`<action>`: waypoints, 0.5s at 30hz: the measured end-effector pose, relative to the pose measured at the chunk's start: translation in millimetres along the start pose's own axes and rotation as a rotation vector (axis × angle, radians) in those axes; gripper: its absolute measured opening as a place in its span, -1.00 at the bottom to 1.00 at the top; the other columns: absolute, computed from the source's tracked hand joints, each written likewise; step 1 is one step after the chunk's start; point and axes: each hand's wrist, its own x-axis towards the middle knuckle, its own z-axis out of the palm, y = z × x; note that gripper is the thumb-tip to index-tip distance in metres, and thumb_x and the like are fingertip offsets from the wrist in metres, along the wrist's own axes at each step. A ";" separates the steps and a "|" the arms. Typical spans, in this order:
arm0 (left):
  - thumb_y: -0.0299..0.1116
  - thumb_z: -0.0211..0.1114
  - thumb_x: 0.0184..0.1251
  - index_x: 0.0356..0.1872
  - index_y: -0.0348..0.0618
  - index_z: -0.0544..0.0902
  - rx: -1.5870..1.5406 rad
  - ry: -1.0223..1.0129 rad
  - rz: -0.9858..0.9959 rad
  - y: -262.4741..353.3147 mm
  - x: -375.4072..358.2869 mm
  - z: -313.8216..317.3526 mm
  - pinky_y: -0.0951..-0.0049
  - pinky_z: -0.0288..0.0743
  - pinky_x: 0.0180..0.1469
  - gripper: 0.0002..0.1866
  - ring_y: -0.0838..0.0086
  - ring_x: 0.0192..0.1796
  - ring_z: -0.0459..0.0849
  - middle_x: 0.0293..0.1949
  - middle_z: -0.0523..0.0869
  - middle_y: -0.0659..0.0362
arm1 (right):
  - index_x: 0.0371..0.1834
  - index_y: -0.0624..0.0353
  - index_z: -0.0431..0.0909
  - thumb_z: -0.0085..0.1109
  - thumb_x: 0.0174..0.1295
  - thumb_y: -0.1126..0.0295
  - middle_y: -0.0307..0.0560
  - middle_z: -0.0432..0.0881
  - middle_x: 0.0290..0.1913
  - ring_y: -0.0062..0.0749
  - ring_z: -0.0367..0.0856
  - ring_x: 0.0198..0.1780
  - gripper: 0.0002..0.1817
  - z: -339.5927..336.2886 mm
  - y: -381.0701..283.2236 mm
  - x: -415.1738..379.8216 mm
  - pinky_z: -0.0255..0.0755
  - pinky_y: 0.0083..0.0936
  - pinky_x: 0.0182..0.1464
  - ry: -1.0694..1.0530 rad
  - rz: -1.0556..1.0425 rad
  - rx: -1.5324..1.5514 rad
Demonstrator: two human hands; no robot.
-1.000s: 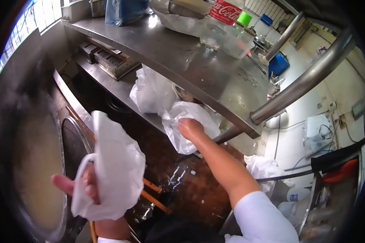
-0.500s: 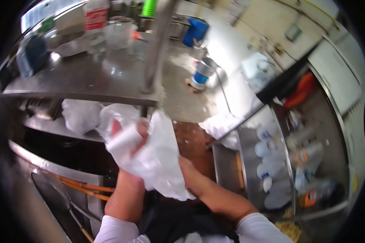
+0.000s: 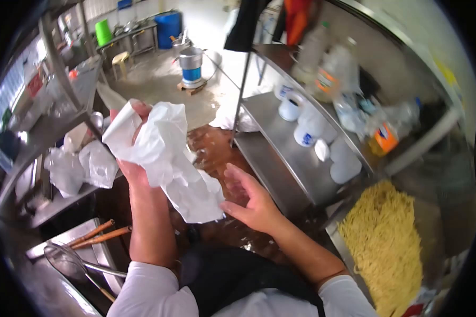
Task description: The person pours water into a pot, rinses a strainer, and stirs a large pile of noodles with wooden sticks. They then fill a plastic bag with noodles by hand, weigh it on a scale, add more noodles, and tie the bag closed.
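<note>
A crumpled white plastic sheet or bag (image 3: 166, 153) hangs in front of me, left of the middle. The upper part of it is wrapped by my left hand (image 3: 137, 124), whose fingers show partly behind the white material. At the sheet's lower right edge is my right hand (image 3: 248, 203), fingers spread, with the thumb close to the edge; whether it touches cannot be made out.
Yellow strips (image 3: 383, 243) fill a tray at the lower right. White containers (image 3: 307, 124) and bottles (image 3: 383, 134) occupy metal shelves at right. Clear bags (image 3: 66, 169) lie at left. A strainer (image 3: 63, 259) and wooden handles (image 3: 100, 238) are at lower left.
The view has swung to the right, bringing the yellow strips fully into sight. My right hand has come out from behind the white sheet with its fingers apart.
</note>
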 end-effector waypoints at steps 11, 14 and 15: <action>0.24 0.05 0.36 0.44 -0.30 0.24 0.207 -0.138 -0.227 -139.1 -20.7 62.1 -0.05 0.01 0.51 -0.13 0.03 0.49 0.25 0.45 0.33 -0.08 | 0.11 0.24 0.59 0.14 0.45 0.20 -0.27 0.69 -0.13 -0.65 0.59 -0.16 -0.64 -64.3 -16.3 -112.7 0.49 -0.57 -0.05 -0.068 0.302 0.525; 0.20 0.11 0.35 0.47 -0.29 0.18 0.760 -0.048 -0.258 -139.8 -44.0 12.8 -0.01 0.03 0.50 -0.12 0.06 0.50 0.23 0.47 0.28 -0.10 | 0.17 0.37 0.52 0.05 0.48 0.24 -0.02 0.70 0.01 -0.38 0.70 -0.02 -0.60 -90.9 -11.2 -125.4 0.54 -0.44 0.09 0.152 0.502 0.791; 0.13 0.13 0.38 0.47 -0.29 0.20 1.132 0.126 -0.221 -144.5 -60.0 -0.5 0.02 0.10 0.47 -0.16 0.05 0.47 0.28 0.45 0.29 -0.14 | 0.17 0.37 0.52 0.05 0.48 0.24 -0.02 0.70 0.01 -0.38 0.70 -0.02 -0.60 -99.1 -6.2 -129.0 0.54 -0.44 0.09 0.160 0.515 0.781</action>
